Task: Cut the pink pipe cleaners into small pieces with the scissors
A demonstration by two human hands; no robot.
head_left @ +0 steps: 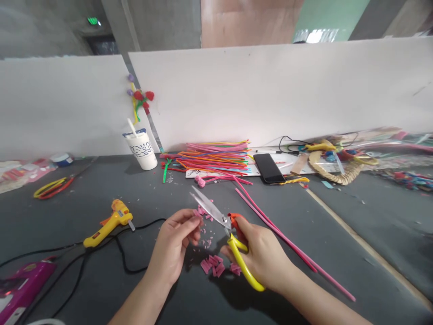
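Item 1: L hand [179,234], qty 1. We're pinching a small pink piece [197,213] between thumb and fingers, over the table [338,253].
Item 2: R hand [259,250], qty 1. We're gripping the scissors [216,214] by red/yellow handles; blades are standing slightly parted, near the L fingers.
Risk A: we're rating a nicked finger as poss., the pinch sitting so close to the blades and the short piece leaving little margin.
Item 3: pink cuttings [213,265], several, lying loose between the hands. Risk B: a wrist brushing them, poss. scattering the lot, as nothing is holding them down.
Item 4: pink strips [270,224], long, lying R of the scissors. Risk C: R forearm swinging wide, poss. shoving them.
Item 5: glue gun [107,224], on L; black cord [135,272] running toward L wrist. Risk D: cord snagging, poss. dragging the gun; temp. we're not able to tell.
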